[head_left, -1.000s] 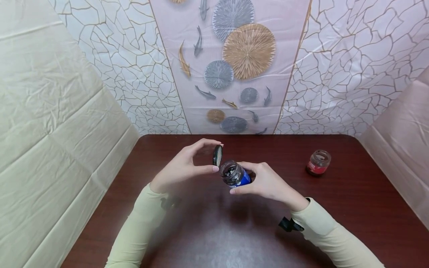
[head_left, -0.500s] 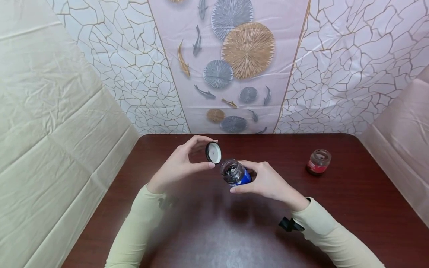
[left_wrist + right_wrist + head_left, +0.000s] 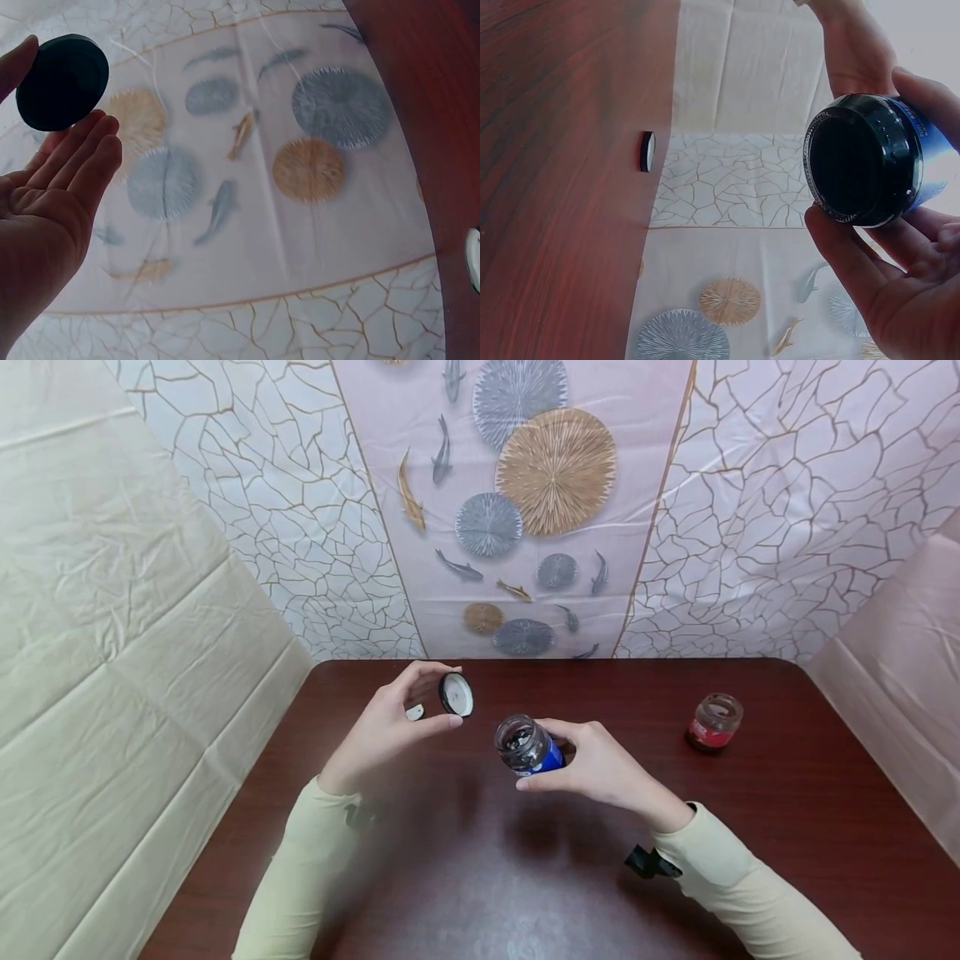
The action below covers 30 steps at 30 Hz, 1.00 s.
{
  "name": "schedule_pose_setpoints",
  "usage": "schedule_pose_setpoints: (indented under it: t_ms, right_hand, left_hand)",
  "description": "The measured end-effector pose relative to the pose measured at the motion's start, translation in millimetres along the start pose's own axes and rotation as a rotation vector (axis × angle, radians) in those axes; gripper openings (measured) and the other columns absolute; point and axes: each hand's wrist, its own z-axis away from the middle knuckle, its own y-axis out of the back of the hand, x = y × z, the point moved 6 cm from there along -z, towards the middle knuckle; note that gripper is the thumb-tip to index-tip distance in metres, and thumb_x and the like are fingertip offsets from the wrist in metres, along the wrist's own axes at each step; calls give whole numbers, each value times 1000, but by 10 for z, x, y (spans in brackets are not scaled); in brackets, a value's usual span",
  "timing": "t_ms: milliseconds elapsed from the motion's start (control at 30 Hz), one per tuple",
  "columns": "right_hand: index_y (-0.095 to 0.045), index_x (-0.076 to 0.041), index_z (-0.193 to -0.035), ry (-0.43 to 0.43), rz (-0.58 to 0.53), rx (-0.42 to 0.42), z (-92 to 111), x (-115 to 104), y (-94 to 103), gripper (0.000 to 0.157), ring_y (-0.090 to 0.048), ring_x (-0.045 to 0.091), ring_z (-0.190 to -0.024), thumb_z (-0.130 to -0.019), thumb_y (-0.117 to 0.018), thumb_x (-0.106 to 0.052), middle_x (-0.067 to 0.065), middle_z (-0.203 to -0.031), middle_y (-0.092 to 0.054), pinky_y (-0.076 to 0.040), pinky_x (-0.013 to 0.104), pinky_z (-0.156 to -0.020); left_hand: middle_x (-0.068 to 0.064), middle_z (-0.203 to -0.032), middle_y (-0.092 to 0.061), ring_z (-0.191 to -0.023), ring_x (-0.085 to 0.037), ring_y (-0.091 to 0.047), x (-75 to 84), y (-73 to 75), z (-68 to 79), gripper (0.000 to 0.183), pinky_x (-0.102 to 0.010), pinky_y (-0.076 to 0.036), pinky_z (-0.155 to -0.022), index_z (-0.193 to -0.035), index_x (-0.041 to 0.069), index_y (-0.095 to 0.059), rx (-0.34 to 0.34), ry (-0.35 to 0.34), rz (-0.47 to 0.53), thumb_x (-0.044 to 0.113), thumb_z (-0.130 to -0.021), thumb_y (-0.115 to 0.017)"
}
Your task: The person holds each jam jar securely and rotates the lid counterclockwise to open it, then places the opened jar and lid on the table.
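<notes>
My left hand [image 3: 381,731] pinches a round black jar lid [image 3: 456,695] between thumb and fingertips, its white inside facing the right side. In the left wrist view the dark outer face of that lid [image 3: 63,82] shows. My right hand [image 3: 600,768] grips a glass jar with a blue label [image 3: 542,760], uncapped and tilted toward the left, with dark residue inside. The right wrist view shows the base of this jar [image 3: 847,169], fingers and thumb around its side. Lid and jar are held apart above the table.
A second glass jar with a red label [image 3: 714,724], uncapped, stands upright at the table's right. Another lid [image 3: 415,712], white inside up, lies on the dark red table [image 3: 480,877] behind my left hand. Patterned cloth [image 3: 555,568] hangs behind the table.
My left hand has drawn the lid leftward, away from the jar, and turned its white inside into view. The lid on the table has come into sight. The right hand has barely moved.
</notes>
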Motion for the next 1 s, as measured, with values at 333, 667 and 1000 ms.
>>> schedule_pose_setpoints:
  t_ms: [333, 667, 1000]
  right_hand:
    - [-66, -26, -131, -2, 4, 7, 11, 11, 23, 69, -68, 11, -94, -71, -89, -51, -11, -107, -73, -56, 36, -85]
    - [-66, -26, -131, -7, -2, 20, 20, 28, 57, 69, -68, 12, -92, -71, -89, -51, -11, -105, -73, -56, 38, -83]
    - [-67, -25, -129, 4, 8, 39, 26, 18, 95, 67, -69, 10, -90, -71, -90, -49, -11, -105, -73, -56, 37, -80]
  left_hand:
    - [-4, -125, -67, -121, -17, -61, -178, 240, 99, 57, -38, -49, -102, -135, 11, -56, 133, 81, 36, 17, -85, -83]
    - [-4, -144, -56, -126, -21, -58, -416, 578, 242, 70, -36, -46, -106, -148, 17, -48, 269, 143, -42, 27, -88, -81]
    - [-6, -131, -65, -121, -18, -62, -600, 776, 376, 63, -28, -49, -101, -145, 20, -53, 342, 173, -81, 28, -88, -80]
